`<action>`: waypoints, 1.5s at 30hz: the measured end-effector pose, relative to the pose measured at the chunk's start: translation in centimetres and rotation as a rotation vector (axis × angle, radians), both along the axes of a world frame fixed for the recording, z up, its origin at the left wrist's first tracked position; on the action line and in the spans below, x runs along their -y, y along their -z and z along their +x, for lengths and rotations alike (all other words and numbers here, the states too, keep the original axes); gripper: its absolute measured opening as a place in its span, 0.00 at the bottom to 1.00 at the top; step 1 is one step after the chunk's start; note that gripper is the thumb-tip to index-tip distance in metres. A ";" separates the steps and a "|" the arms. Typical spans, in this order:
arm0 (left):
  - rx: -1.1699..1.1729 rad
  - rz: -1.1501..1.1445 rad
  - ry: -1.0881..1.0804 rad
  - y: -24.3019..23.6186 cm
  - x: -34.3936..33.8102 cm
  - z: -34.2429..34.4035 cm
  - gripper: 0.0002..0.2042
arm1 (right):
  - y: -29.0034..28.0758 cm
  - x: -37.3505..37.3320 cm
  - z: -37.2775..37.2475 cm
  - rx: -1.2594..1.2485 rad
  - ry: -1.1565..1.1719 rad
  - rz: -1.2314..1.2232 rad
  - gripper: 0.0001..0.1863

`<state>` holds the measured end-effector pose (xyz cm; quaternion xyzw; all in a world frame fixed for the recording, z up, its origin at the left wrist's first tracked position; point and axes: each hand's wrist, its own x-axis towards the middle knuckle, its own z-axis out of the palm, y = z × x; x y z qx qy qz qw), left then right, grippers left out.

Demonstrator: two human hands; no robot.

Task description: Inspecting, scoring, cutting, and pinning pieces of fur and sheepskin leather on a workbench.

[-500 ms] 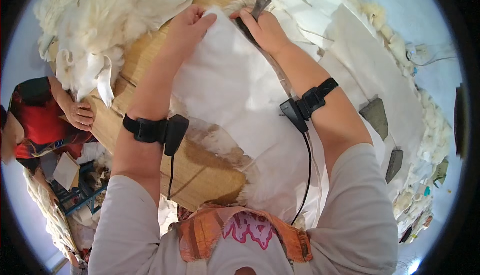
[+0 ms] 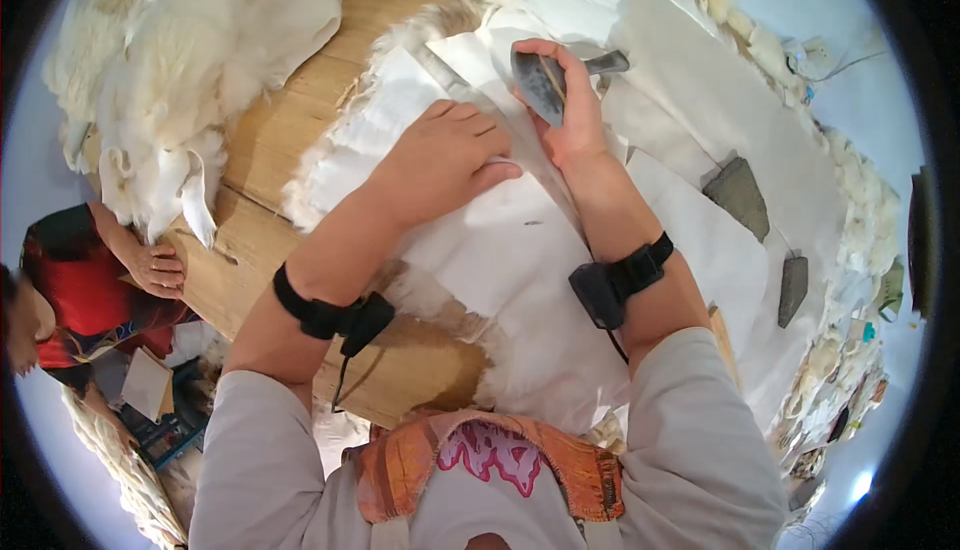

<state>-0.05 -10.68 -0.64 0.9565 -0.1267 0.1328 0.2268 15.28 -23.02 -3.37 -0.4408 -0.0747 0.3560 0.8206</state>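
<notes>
A white sheepskin (image 2: 455, 250) lies flesh side up before me, wool showing along its edges. My left hand (image 2: 440, 160) rests over its middle, fingers bent, with a bit of white skin between thumb and fingers. To the right, my right hand (image 2: 575, 115) is closed round a dark metal knife (image 2: 541, 93) with a broad rounded blade; its stubby handle points right, and the blade is raised above the skin. A long pale grey strip (image 2: 535, 155) runs slantwise between my hands; I cannot tell whether it is loose.
More pale skins (image 2: 680, 50) cover the table's right side, with two grey stone-like blocks (image 2: 738, 198) on them. A fluffy fleece heap (image 2: 190, 60) lies far left on the wooden table (image 2: 300, 120). At the left edge sits another person (image 2: 70, 260), one hand on the table.
My left hand has come nearer and right, from the skin's far edge to its middle. The knife has turned, its handle now pointing right. The skin's far part now lies spread farther left.
</notes>
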 end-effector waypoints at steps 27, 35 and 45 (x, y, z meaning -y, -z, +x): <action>-0.109 -0.100 -0.160 -8.0 7.6 -19.1 0.32 | -4.3 8.1 -2.2 0.412 -0.266 0.050 0.16; -0.070 0.065 0.132 -2.0 15.8 -14.0 0.24 | -2.8 29.3 -17.4 0.117 0.213 -0.335 0.23; 0.038 0.340 -0.547 -14.0 -9.5 -17.0 0.13 | -0.5 31.4 -18.4 0.467 0.195 -0.336 0.23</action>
